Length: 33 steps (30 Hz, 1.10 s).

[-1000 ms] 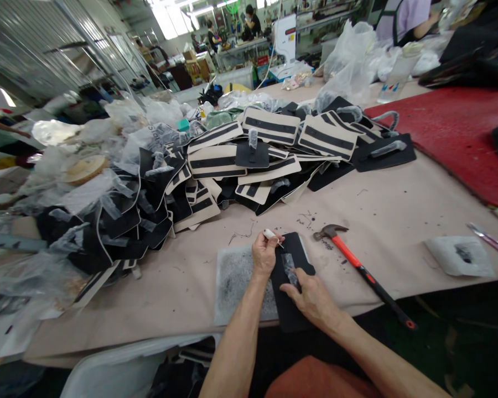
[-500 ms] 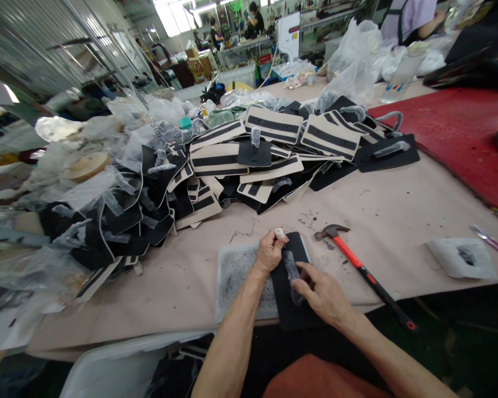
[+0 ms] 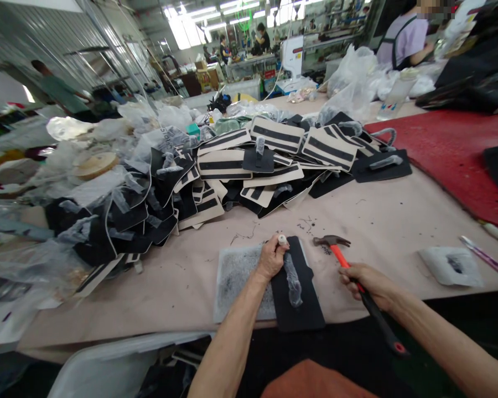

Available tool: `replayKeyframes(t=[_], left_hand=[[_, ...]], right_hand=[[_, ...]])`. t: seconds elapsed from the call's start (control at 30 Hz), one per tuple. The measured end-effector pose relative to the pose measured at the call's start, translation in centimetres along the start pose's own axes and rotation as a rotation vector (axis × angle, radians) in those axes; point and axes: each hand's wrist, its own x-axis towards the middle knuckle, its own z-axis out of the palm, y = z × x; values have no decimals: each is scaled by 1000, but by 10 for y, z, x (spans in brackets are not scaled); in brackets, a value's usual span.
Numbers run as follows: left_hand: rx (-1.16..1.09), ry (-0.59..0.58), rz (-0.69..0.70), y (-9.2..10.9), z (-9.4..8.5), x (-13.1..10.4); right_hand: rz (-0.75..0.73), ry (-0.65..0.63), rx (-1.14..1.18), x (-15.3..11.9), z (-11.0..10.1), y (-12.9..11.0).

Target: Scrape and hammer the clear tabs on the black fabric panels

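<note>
two hands: the left [image 3: 273,257] clamps a white-topped tool [image 3: 282,240] upright at the black panel's [image 3: 299,315] far end; right fingers [image 3: 348,275] wrap the claw hammer [image 3: 339,255], slanting right of the panel.

Hammer [image 3: 343,258]: one. Speckled slab [image 3: 236,282]: one. Separate panel [image 3: 305,276]: one. Heaped panels [image 3: 224,165]: many, count unclear.

Panel [image 3: 305,315] lay at the front edge of the table [image 3: 170,298], overlapping the right side of the slab [image 3: 238,282]; wrapped handle [image 3: 292,282] sat on the panel. Hammer [image 3: 339,254] was right of the panel, in the right hand [image 3: 367,283]. Packet [image 3: 444,266] lay farther right, slim tool [image 3: 484,255] just beside it. Heap [image 3: 224,166] stood behind the slab and panel, mat [image 3: 448,143] right of the heap. Bin [image 3: 103,359] was below the table's front edge, left.
</note>
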Motion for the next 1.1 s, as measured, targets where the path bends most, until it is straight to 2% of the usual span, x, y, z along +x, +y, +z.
replayKeyframes(t=[0.07,0.1,0.23,0.3,0.4,0.47,0.5,0.6,0.63,0.7,0.8,0.83,0.93,0.97,1.0,1.1], left_hand=[[-16,-5,2,1,-1,0],[-24,-7,1,2,-1,0],[-24,-4,-12,2,-1,0],[-12,2,-17,2,0,0],[11,6,-29,-1,0,-1],[13,5,-32,-3,0,-2],[8,4,-31,-4,0,-2],[-1,6,-19,-7,1,-2],[1,8,-17,-7,1,-2],[8,2,-21,-8,1,-1],[26,-5,-35,-8,0,-1],[31,-7,-36,-8,0,-1],[27,-13,-26,-8,0,-2],[22,-11,-24,-8,0,-2],[20,-12,-24,-8,0,-2],[19,-29,-36,-7,-1,-2]], right_hand=[[-14,8,113,-15,7,-27],[-80,59,103,-23,9,-42],[-594,389,-309,-46,15,-94],[-725,454,-552,-47,17,-107],[-712,327,-880,-41,18,-115],[-702,279,-960,-40,17,-119],[-720,309,-939,-41,16,-121],[-831,532,-715,-48,15,-127],[-867,570,-668,-50,15,-126],[-891,518,-716,-49,14,-122],[-818,314,-904,-46,11,-116],[-800,317,-891,-45,11,-116],[-834,491,-693,-46,13,-118],[-844,512,-671,-46,14,-118],[-841,488,-698,-45,14,-117],[-744,265,-921,-39,10,-107]])
